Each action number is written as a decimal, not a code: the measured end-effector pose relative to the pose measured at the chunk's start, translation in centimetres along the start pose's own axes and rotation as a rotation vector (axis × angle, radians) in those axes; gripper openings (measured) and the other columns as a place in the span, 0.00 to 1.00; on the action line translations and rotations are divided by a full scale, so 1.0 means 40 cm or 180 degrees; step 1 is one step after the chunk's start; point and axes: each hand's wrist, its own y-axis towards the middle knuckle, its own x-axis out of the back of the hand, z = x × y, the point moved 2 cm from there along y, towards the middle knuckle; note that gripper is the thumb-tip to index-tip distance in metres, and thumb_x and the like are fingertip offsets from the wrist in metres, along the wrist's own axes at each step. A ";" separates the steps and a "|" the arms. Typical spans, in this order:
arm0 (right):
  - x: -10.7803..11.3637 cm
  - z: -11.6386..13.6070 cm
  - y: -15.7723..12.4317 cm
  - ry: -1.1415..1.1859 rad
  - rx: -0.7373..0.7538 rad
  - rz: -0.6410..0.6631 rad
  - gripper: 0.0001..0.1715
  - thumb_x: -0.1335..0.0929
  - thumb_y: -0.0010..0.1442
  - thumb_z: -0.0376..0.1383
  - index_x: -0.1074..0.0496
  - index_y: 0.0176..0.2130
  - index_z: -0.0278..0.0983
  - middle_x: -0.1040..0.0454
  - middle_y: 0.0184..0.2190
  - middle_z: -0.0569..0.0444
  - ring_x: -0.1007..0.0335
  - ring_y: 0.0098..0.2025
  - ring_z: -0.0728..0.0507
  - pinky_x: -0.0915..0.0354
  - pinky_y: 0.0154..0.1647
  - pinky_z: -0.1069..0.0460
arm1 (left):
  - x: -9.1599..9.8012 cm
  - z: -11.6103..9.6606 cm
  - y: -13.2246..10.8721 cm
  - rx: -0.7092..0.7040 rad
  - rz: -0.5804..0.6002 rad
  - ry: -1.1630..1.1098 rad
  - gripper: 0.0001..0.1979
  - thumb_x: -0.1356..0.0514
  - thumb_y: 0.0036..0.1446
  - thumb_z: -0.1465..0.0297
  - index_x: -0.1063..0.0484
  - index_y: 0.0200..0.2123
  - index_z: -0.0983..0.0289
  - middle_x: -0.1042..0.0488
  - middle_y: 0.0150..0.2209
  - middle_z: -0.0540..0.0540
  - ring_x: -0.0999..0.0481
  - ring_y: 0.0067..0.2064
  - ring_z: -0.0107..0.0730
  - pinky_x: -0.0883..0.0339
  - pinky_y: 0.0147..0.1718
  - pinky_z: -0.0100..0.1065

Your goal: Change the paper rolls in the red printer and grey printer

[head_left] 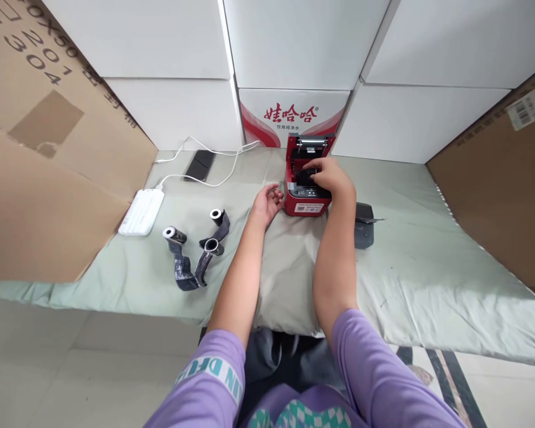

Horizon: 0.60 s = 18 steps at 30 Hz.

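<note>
A small red label printer [308,206] stands on the cloth with its lid [312,142] raised. My right hand [332,176] reaches into its compartment from the right, fingers closed on a black ribbon roll [305,177]; part of the roll is hidden by the fingers and the printer's wall. Beside the printer's left side, my left hand [268,204] rests palm up with loosely curled fingers and holds nothing. To the right of my right forearm lies a dark grey, flat piece [364,233], partly covered by the arm.
Left of my left arm lie ribbon cores with black film, one core [175,235] nearest the left. Farther left are a white power bank [141,212] with a cable and a black phone [200,165]. White boxes [169,110] line the back; cardboard [49,196] bounds both sides.
</note>
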 end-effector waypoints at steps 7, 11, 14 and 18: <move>-0.007 0.013 -0.001 -0.0364 -0.0155 0.0116 0.23 0.31 0.47 0.32 0.17 0.43 0.40 0.19 0.39 0.45 0.33 0.57 0.31 0.36 0.64 0.33 | -0.003 -0.001 -0.002 0.0026 -0.0032 -0.0032 0.04 0.41 0.59 0.73 0.30 0.31 0.64 0.33 0.23 0.48 0.31 0.24 0.23 0.39 0.24 0.25; -0.006 0.021 -0.005 -0.0068 -0.0190 0.0163 0.22 0.33 0.46 0.30 0.17 0.41 0.40 0.19 0.38 0.47 0.31 0.56 0.32 0.35 0.63 0.35 | -0.007 -0.001 -0.009 0.0023 -0.0087 -0.0019 0.03 0.40 0.59 0.73 0.30 0.31 0.64 0.33 0.23 0.48 0.31 0.24 0.23 0.40 0.24 0.25; 0.004 0.024 0.000 0.0472 -0.0161 -0.0055 0.20 0.35 0.51 0.31 0.18 0.41 0.37 0.19 0.39 0.46 0.25 0.48 0.36 0.30 0.56 0.38 | -0.008 -0.001 -0.010 0.0039 -0.0131 -0.0033 0.02 0.38 0.57 0.72 0.29 0.32 0.63 0.32 0.24 0.48 0.31 0.24 0.23 0.39 0.24 0.25; 0.034 0.031 0.007 0.0637 -0.0195 -0.0901 0.20 0.40 0.60 0.35 0.22 0.44 0.34 0.20 0.40 0.45 0.24 0.43 0.39 0.29 0.49 0.41 | -0.007 0.000 -0.009 0.0062 -0.0129 -0.0086 0.03 0.37 0.57 0.71 0.29 0.34 0.63 0.33 0.23 0.47 0.31 0.24 0.24 0.39 0.24 0.25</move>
